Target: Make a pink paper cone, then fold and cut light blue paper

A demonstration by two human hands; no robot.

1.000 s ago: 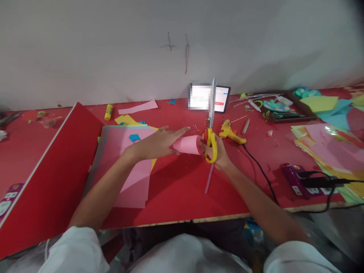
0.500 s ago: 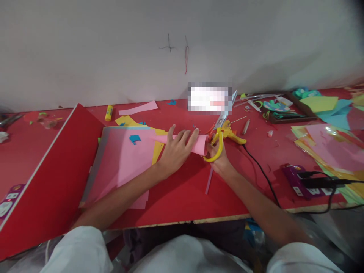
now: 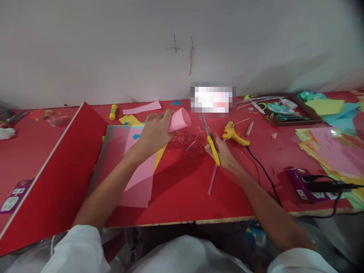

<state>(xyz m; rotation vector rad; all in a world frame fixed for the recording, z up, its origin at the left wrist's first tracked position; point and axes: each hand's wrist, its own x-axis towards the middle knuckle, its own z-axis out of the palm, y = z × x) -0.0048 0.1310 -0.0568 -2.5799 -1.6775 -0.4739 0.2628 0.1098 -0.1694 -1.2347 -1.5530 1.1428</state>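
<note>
My left hand is wrapped round a rolled pink paper cone, its wide open end facing right. My right hand has hold of yellow-handled scissors, blades pointing up and away from me. The hands are apart, with small paper scraps scattered on the red table between them. Below my left forearm lie pink paper sheets, with a small blue scrap on top. A narrow pink strip lies below my right hand.
A yellow glue gun with a black cord lies right of the scissors. A glue stick stands at the back left. On the left a red board slopes up. A purple power strip, paper sheets and a brown tray occupy the right.
My left hand has lifted the pink cone up and to the left, away from my right hand. The scissors have turned and come down lower, uncovering the scraps between my hands.
</note>
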